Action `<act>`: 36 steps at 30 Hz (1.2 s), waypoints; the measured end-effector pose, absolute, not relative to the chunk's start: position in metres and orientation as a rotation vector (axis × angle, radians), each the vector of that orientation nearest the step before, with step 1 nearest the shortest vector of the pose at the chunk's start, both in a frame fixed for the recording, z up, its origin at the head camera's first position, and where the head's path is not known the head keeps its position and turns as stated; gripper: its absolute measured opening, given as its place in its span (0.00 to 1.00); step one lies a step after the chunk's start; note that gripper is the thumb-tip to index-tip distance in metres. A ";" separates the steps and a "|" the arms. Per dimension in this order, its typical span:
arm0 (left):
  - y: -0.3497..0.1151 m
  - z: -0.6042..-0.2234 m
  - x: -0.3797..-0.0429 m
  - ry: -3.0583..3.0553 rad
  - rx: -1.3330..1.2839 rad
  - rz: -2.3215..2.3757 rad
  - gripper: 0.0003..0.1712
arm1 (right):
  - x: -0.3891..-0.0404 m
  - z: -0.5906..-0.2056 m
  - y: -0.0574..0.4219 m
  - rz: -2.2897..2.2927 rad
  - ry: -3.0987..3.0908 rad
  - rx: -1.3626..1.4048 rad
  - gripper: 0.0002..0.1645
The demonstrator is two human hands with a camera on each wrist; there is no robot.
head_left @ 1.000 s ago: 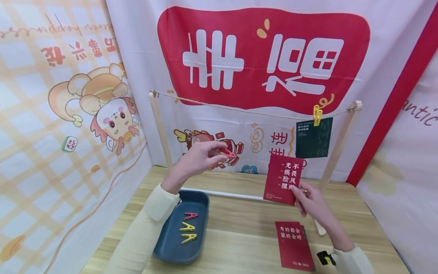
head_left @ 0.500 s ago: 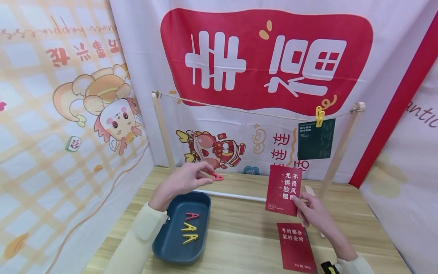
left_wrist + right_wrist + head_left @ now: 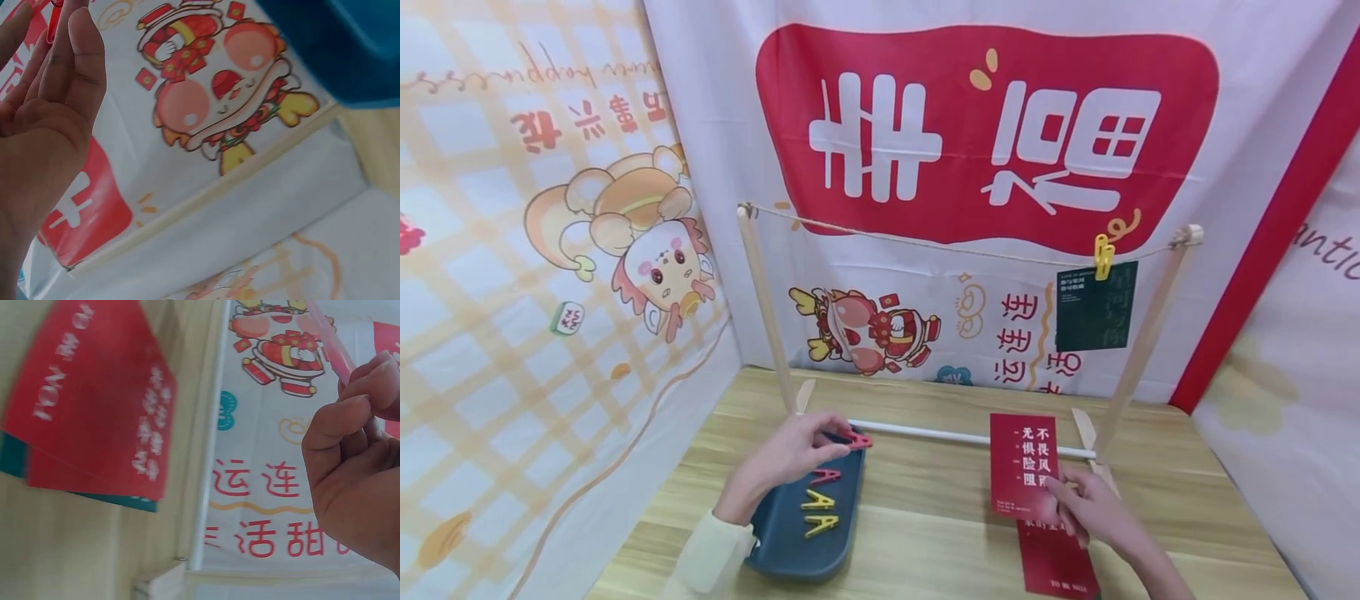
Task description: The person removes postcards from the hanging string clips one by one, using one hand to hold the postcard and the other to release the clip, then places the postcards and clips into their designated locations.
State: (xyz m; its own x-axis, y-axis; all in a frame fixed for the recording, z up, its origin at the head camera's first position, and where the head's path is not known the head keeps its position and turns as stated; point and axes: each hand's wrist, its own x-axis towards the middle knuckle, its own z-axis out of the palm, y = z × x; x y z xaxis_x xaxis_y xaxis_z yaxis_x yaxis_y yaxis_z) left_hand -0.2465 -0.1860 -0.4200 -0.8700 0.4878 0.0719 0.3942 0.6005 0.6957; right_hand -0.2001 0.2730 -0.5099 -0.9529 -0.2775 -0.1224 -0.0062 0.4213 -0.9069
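My left hand [image 3: 793, 454] pinches a red clothespin [image 3: 858, 440] over the far end of the blue tray [image 3: 805, 569]. Inside that tray lie another red clothespin [image 3: 825, 476] and two yellow clothespins [image 3: 817, 500]. My right hand [image 3: 1093, 506] holds a red card [image 3: 1022, 462] with white characters by its right edge, thumb in front. Below it, partly covered in the head view, a second red card [image 3: 1056, 562] lies on the table; the right wrist view shows green card edges [image 3: 112, 499] under it. A dark green card [image 3: 1093, 308] hangs from the string by a yellow clothespin [image 3: 1103, 257].
A wooden frame stands at the back, with a left post [image 3: 767, 308], a right post [image 3: 1153, 333] and a thin string [image 3: 925, 242] between their tops. A white bar [image 3: 925, 432] joins them low down. Printed cloth [image 3: 985, 133] hangs close behind the frame.
My left hand has come down and left from in front of the string to the tray, with the red clothespin. My right hand has lowered the red card over the one on the table.
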 end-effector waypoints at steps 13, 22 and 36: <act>-0.219 -0.476 -0.223 2.710 0.622 0.996 0.11 | -0.192 -0.539 0.280 -1.500 2.340 -0.170 0.25; -0.222 -0.502 -0.212 2.733 0.676 0.825 0.11 | -0.183 -0.549 0.288 -1.491 2.244 -0.136 0.25; -0.218 -0.525 -0.207 2.700 0.621 0.697 0.12 | -0.172 -0.565 0.310 -1.508 2.145 -0.060 0.24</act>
State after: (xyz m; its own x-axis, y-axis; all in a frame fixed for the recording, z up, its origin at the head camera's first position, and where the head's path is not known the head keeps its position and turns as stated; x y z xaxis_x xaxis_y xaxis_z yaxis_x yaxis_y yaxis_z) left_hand -0.2065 -0.2183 -0.5249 -0.8670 0.4714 -0.1617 0.3341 0.7906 0.5131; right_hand -0.1717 0.3100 -0.5646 -0.8675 -0.3199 -0.3810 0.2501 0.3816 -0.8899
